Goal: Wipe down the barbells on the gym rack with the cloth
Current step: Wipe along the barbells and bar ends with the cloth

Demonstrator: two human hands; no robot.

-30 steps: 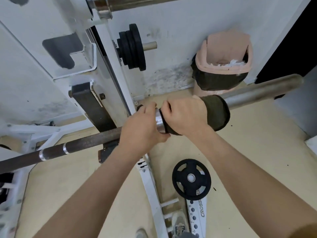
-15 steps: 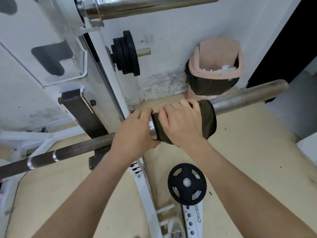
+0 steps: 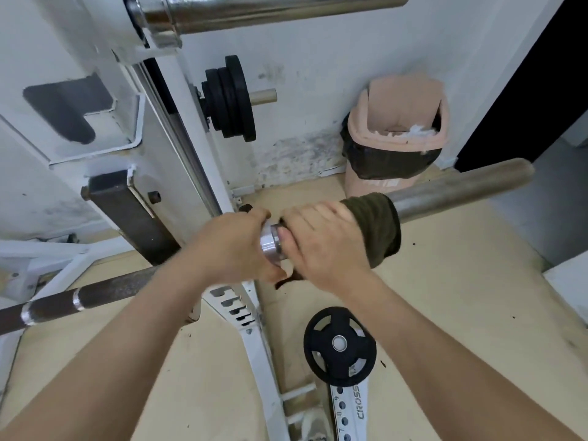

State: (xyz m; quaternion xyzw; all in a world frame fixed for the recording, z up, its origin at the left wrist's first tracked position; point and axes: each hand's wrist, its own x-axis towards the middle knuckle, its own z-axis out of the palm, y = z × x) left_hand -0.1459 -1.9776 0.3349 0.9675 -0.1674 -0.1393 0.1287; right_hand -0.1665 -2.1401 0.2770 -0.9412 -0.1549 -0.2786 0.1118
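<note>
A barbell (image 3: 461,189) lies across the white gym rack (image 3: 178,148), its dark shaft running left and its grey sleeve pointing right. My left hand (image 3: 232,246) grips the bar just left of the shiny collar (image 3: 270,245). My right hand (image 3: 324,243) is closed around the dark green cloth (image 3: 375,227), which is wrapped over the sleeve right beside the collar. A second, chrome barbell sleeve (image 3: 280,11) sits higher on the rack at the top of the view.
Black weight plates (image 3: 230,98) hang on a rack peg. Another black plate (image 3: 340,345) sits low on a storage post near the floor. A pink bin (image 3: 397,135) with a dark liner stands by the wall. A dark doorway opens at the right.
My right hand with the cloth has slid slightly right along the sleeve, uncovering the shiny collar again. My left hand keeps its grip on the bar.
</note>
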